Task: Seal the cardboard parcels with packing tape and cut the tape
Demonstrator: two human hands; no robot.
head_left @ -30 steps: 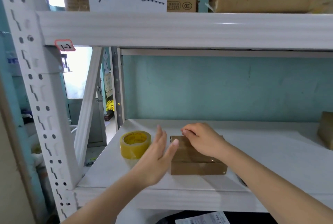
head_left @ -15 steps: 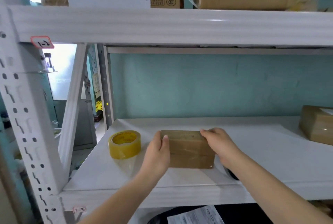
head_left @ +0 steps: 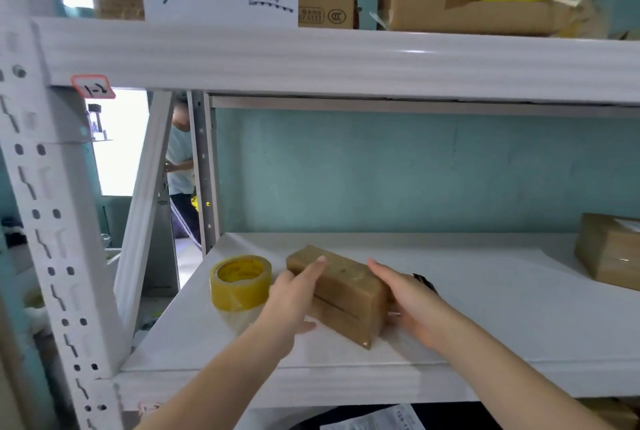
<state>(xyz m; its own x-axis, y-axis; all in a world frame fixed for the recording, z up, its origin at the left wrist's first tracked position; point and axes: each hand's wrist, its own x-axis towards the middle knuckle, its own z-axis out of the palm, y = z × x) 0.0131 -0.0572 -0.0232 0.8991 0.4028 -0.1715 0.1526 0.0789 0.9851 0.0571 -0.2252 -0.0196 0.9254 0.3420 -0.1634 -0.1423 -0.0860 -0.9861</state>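
I saw the parcel (head_left: 341, 286) skewed on the shelf (head_left: 502, 308), near the front edge, w/ bare board behind it & to its R. Tape roll (head_left: 240, 282) stood just L of parcel; 2nd box (head_left: 609, 249) well R. Dark thing (head_left: 424, 282) past R hand (head_left: 407, 305). L hand (head_left: 294, 298) & R hand lay flat vs parcel's sides, fingers straight. Parcel was brown, glossy.

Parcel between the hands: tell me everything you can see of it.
The parcel is a small brown cardboard box, glossy as if taped, with a dark seam along its near side. It lies askew on the white shelf. The left hand lays straight fingers over its top; the right hand rests flat against its right side. The yellow tape roll stands apart, leftward.
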